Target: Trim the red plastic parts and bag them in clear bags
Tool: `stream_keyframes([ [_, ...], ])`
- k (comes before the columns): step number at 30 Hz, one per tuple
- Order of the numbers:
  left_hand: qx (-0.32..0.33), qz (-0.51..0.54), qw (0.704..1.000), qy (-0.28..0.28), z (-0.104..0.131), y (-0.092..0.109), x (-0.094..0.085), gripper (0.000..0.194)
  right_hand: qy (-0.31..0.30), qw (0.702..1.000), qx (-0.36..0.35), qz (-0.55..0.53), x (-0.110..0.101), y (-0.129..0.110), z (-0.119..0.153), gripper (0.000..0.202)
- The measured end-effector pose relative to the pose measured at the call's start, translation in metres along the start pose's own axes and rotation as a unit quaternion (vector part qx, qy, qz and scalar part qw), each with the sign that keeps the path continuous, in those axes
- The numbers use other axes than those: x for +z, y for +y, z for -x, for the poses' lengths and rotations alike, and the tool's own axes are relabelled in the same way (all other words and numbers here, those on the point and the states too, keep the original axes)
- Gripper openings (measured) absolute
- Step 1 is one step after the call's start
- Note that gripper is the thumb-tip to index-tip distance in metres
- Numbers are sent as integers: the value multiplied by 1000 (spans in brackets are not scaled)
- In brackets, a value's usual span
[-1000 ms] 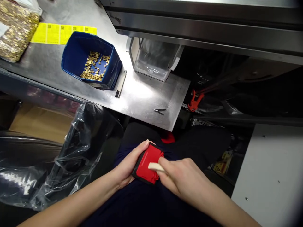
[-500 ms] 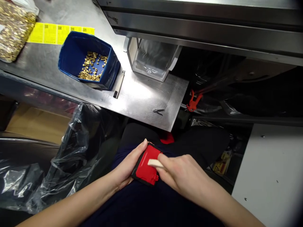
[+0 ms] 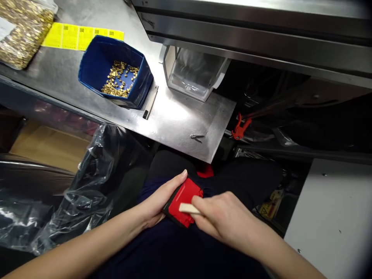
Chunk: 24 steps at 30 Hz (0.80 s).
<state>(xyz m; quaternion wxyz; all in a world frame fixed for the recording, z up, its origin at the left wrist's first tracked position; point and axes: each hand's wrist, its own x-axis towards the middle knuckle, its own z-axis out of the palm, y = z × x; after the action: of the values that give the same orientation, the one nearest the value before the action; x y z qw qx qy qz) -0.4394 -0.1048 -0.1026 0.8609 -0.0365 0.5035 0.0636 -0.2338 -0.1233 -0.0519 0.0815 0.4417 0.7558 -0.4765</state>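
Note:
Above my lap, my left hand point(image 3: 162, 195) grips a flat red and black block point(image 3: 185, 193) by its left side, the thumb along the upper edge and the red face up. My right hand point(image 3: 216, 215) is closed around a pale flat stick point(image 3: 188, 208). The stick's blunt end lies over the red face; whether it touches is hard to tell. My right fingertips are at the block's right edge, and the rest of the stick is hidden in my fist.
On the metal table point(image 3: 177, 131) are a blue bin point(image 3: 95, 66) with small brass parts, a bag of brass parts point(image 3: 26, 31), yellow labels point(image 3: 69, 37), a clear bin point(image 3: 188, 92) and small snips point(image 3: 197, 138). An orange clamp point(image 3: 240, 127) is at right; black plastic point(image 3: 95, 174) at left.
The block has tilted a little in my left hand. My right hand and the stick have shifted slightly left and down across the red face. The table scene has shifted slightly right in view.

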Motion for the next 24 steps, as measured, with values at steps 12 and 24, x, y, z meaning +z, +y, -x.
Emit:
stream_keyframes([
  [12, -10, 8, 1000, 28, 1, 3, 2, 57, 18, 1000, 10, 4, 1, 3, -3, 16],
  [24, -45, -60, 997, 9, -2, 10, 10, 55, -21, 991, -120, 57, -10, 7, -3, 15],
])
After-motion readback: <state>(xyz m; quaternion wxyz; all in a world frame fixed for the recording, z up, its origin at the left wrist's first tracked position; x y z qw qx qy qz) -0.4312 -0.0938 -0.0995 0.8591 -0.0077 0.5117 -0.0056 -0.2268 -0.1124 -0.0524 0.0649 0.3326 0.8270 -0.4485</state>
